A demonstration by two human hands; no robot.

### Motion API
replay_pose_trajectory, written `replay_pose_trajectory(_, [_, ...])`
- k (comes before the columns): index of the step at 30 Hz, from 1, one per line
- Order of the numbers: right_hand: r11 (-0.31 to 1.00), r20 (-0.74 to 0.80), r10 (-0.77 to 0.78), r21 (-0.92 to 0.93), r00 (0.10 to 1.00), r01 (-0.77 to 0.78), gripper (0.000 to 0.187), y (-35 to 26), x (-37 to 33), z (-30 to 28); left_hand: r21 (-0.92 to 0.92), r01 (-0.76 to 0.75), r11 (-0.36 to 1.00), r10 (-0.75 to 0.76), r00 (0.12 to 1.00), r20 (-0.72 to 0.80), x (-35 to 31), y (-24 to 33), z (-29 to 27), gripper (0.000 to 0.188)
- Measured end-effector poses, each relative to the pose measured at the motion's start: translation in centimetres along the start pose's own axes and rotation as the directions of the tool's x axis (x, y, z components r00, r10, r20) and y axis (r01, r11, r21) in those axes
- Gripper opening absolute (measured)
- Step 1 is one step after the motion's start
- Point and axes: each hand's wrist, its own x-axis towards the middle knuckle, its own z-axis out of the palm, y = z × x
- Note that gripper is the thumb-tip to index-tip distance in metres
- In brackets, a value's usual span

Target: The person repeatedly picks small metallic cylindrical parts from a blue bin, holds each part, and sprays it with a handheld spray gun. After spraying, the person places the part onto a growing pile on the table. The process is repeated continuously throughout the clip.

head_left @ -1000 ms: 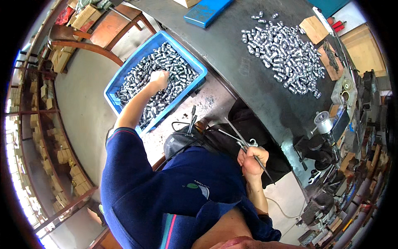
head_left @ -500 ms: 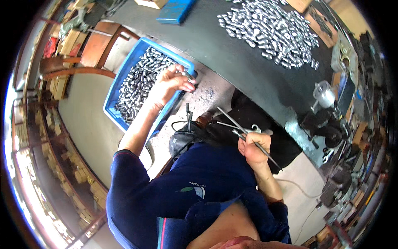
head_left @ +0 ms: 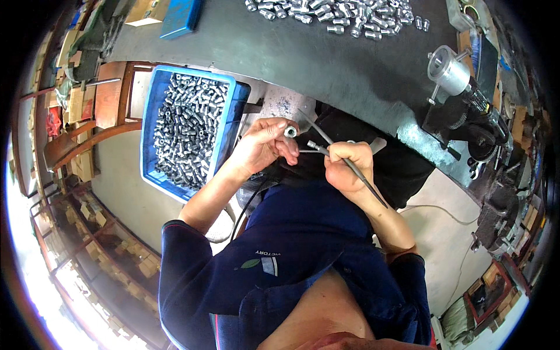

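Near the middle of the view, a little toward 12 o'clock, the left hand has a narrow grip on a metal fitting, pinched at the fingertips, its round hole turned up toward the camera; the lower fingers curl loosely beneath it. At 3 o'clock of the view's centre, the right hand has its grip closed around a long dark rod, which slants from 11 o'clock down to 5 o'clock through the fist. From the same fist a shorter grey rod with a collared head points toward 10 o'clock; its head is near the fitting but apart from it. Exactly how the fingers divide the rods cannot be told. At 10 o'clock stands a blue plastic bin, holding a heap of similar fittings, with a wooden chair just beyond it on its outer side. The dark bench crosses the upper part of the view; on it, at about 1 o'clock, lies a loose pile of bright fittings, cut off by the upper edge. A flat blue case sits at 11 o'clock, and a silver cylinder on a dark mechanism at 2 o'clock.
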Motion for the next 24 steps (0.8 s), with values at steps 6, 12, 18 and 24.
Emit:
replay_pose_trajectory(6, [0.999, 0.044, -0.020, -0.040, 0.999, 0.022, 0.030, 0.5, 0.7, 0.3, 0.262, -0.033, 0.965, 0.057, 0.995, -0.085, -0.1, -0.1, -0.3, 0.037])
replay_pose_trajectory(12, [0.981, 0.091, -0.099, -0.157, 0.991, 0.112, 0.026, 0.0, 0.8, 0.4, 0.568, -0.052, 0.822, 0.132, 0.986, -0.101, -0.4, 1.4, 2.5, 0.024])
replay_pose_trajectory(18, [0.972, 0.034, -0.144, -0.183, 0.989, 0.148, 0.025, 0.4, 0.3, 0.4, 0.638, -0.106, 0.763, 0.182, 0.982, -0.055, -0.3, 1.7, 3.4, 0.020])
replay_pose_trajectory(24, [0.997, -0.019, 0.067, 0.035, 0.998, -0.066, 0.027, 0.7, 0.1, 0.7, 0.629, -0.142, 0.764, 0.217, 0.975, -0.043, -0.2, 1.3, 3.5, 0.021])
